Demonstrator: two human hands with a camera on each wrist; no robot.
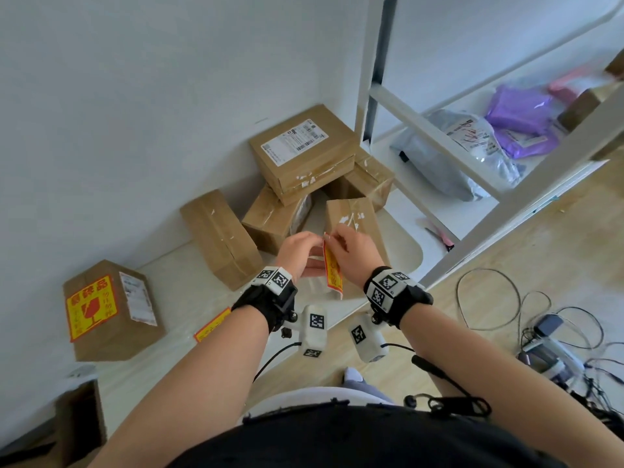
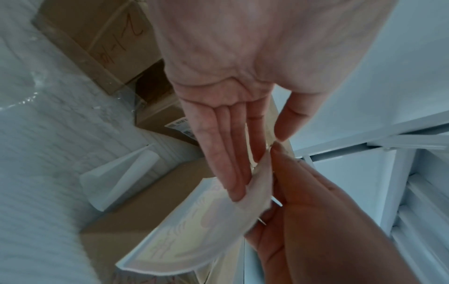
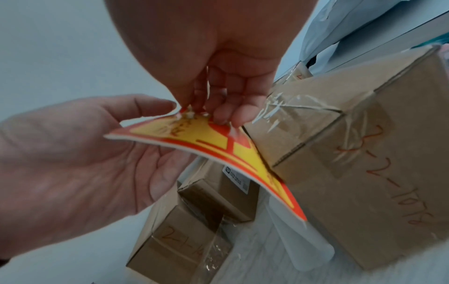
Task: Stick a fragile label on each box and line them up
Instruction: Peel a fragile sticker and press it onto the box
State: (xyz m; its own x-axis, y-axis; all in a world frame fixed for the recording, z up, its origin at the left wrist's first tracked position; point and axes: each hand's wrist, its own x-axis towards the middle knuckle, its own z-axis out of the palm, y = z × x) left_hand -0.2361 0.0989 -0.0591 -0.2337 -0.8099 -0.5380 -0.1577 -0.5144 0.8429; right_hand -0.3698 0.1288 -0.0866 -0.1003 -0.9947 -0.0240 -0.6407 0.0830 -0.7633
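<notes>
A red and yellow fragile label (image 1: 332, 272) hangs on edge between my two hands above the white table (image 1: 398, 251). My left hand (image 1: 297, 250) backs its white underside (image 2: 194, 230) with straight fingers (image 2: 226, 163) and has the thumb at its top corner. My right hand (image 1: 349, 246) pinches that same corner (image 3: 192, 115) of the label (image 3: 218, 146) with curled fingertips. Just behind the hands stands a plain brown box (image 1: 351, 219). More plain boxes (image 1: 304, 150) are piled by the wall, and one (image 1: 219, 238) lies left of the pile. A box (image 1: 108, 309) wearing a fragile label sits far left.
Another fragile label (image 1: 212, 324) lies on the table near my left forearm. White backing sheets (image 1: 312, 287) lie under the hands. A white shelf rack (image 1: 472, 184) holding mail bags stands at the right. Cables and devices (image 1: 547, 339) lie on the wooden floor.
</notes>
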